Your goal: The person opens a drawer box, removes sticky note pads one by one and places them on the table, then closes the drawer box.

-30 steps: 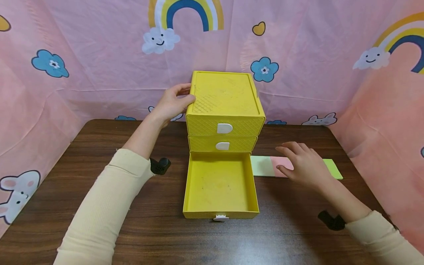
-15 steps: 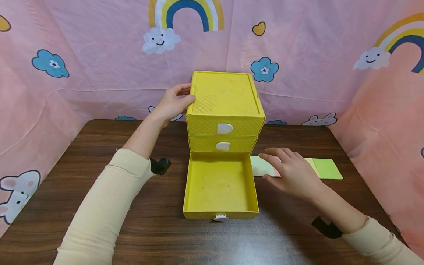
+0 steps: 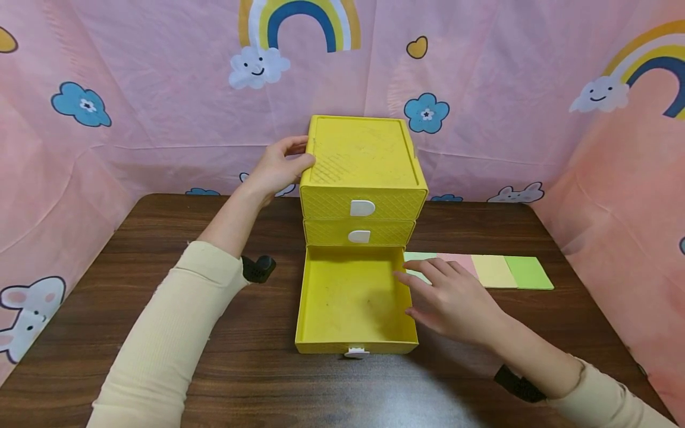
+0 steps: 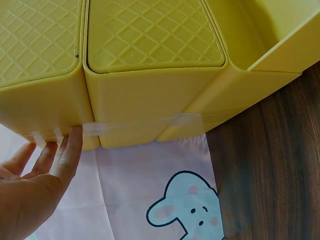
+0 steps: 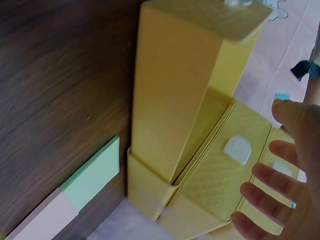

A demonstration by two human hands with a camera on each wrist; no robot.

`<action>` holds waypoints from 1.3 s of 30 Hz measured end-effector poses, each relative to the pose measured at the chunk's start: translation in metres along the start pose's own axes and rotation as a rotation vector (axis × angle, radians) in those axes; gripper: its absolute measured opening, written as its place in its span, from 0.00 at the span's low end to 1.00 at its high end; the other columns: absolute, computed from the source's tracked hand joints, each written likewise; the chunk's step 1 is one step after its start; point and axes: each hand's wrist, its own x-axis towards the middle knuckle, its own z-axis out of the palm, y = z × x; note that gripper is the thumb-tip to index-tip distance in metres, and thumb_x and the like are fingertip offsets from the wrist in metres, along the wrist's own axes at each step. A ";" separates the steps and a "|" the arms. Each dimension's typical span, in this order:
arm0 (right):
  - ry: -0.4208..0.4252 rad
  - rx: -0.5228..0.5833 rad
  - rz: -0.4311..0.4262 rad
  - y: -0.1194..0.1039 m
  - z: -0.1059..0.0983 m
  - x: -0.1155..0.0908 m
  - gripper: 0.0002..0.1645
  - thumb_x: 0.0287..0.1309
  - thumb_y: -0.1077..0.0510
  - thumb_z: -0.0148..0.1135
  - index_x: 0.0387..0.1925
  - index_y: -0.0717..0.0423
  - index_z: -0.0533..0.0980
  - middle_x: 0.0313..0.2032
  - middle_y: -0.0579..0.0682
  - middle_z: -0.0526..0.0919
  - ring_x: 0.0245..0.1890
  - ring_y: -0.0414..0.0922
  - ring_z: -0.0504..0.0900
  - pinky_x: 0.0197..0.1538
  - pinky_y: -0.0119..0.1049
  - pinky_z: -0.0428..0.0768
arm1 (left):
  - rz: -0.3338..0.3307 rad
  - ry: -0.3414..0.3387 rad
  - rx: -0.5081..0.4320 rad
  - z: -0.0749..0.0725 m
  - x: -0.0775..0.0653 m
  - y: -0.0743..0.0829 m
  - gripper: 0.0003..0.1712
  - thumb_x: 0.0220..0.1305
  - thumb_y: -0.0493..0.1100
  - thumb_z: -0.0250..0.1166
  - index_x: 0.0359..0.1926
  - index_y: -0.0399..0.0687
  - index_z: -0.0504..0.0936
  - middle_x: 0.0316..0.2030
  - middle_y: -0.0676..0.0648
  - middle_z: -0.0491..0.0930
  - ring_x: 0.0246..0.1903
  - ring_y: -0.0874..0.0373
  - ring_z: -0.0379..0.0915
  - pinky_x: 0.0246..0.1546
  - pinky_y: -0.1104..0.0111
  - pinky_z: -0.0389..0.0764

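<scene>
A yellow drawer unit [image 3: 364, 151] of three stacked drawers stands at the middle of the table. Its bottom drawer [image 3: 348, 297] is pulled out and nothing lies in it; the upper two are closed. My left hand [image 3: 278, 166] rests against the unit's upper left side, fingers touching the side wall, as the left wrist view shows with the fingers [image 4: 70, 152]. Over the right wall of the pulled-out drawer hovers my right hand [image 3: 455, 300], holding nothing, its fingers loosely bent. Behind that hand lies a row of coloured sticky-note pads [image 3: 495, 271]: pale green, pink, yellow and bright green.
The dark wooden table [image 3: 241, 368] carries the unit and the pads. Pink printed cloth [image 3: 187, 77] hangs behind and at both sides. Strips of clear tape [image 4: 187, 119] join the stacked drawers' side walls. White tabs [image 3: 363, 207] mark the drawer fronts.
My right hand has moved left and toward me, from above the sticky-note pads to the drawer's right wall, uncovering the yellow and bright green pads. My left hand has stayed in place.
</scene>
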 end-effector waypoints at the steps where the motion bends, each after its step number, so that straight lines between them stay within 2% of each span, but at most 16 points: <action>1: -0.005 0.001 -0.008 -0.003 0.000 0.000 0.34 0.42 0.45 0.68 0.54 0.51 0.73 0.48 0.51 0.77 0.45 0.48 0.76 0.43 0.44 0.77 | 0.001 0.000 -0.002 0.000 0.000 0.000 0.31 0.63 0.41 0.53 0.68 0.48 0.60 0.63 0.44 0.62 0.50 0.52 0.71 0.40 0.69 0.81; 13: -0.003 0.034 -0.120 -0.034 0.007 0.003 0.35 0.41 0.46 0.71 0.54 0.49 0.73 0.48 0.48 0.77 0.43 0.47 0.77 0.41 0.41 0.79 | -0.006 -0.004 -0.005 -0.001 0.000 0.000 0.32 0.63 0.42 0.54 0.68 0.48 0.59 0.63 0.44 0.61 0.52 0.52 0.70 0.44 0.65 0.80; 22: 0.054 0.013 -0.215 -0.054 0.015 0.005 0.30 0.41 0.47 0.72 0.49 0.49 0.76 0.43 0.46 0.78 0.39 0.44 0.76 0.39 0.36 0.77 | -0.002 -0.006 0.007 -0.001 0.001 -0.001 0.32 0.63 0.42 0.54 0.68 0.48 0.59 0.63 0.44 0.62 0.52 0.52 0.71 0.43 0.65 0.80; 24: 0.054 0.016 -0.226 -0.057 0.016 0.005 0.29 0.42 0.47 0.71 0.48 0.48 0.76 0.42 0.46 0.78 0.38 0.44 0.76 0.40 0.36 0.77 | 0.001 -0.007 0.009 -0.001 0.001 -0.001 0.31 0.63 0.42 0.54 0.68 0.48 0.59 0.63 0.44 0.62 0.51 0.52 0.71 0.43 0.66 0.80; 29: 0.066 0.013 -0.256 -0.065 0.019 0.005 0.21 0.53 0.46 0.61 0.48 0.48 0.76 0.41 0.45 0.78 0.38 0.43 0.75 0.41 0.35 0.76 | 0.006 -0.008 0.009 -0.001 0.001 -0.001 0.31 0.64 0.42 0.54 0.68 0.47 0.60 0.63 0.44 0.62 0.51 0.51 0.71 0.43 0.66 0.80; 32: 0.083 -0.011 -0.282 -0.070 0.022 0.005 0.19 0.55 0.46 0.59 0.47 0.48 0.76 0.39 0.45 0.78 0.37 0.43 0.76 0.40 0.34 0.76 | 0.003 -0.007 0.011 0.000 0.001 -0.001 0.31 0.64 0.42 0.54 0.68 0.48 0.59 0.63 0.44 0.62 0.51 0.52 0.71 0.42 0.66 0.80; 39: 0.068 -0.083 -0.315 -0.081 0.027 0.006 0.23 0.47 0.45 0.63 0.46 0.47 0.76 0.37 0.42 0.77 0.35 0.42 0.74 0.39 0.32 0.74 | 0.002 0.000 0.013 0.000 0.001 -0.001 0.31 0.63 0.42 0.54 0.68 0.48 0.59 0.63 0.44 0.62 0.51 0.52 0.71 0.42 0.66 0.81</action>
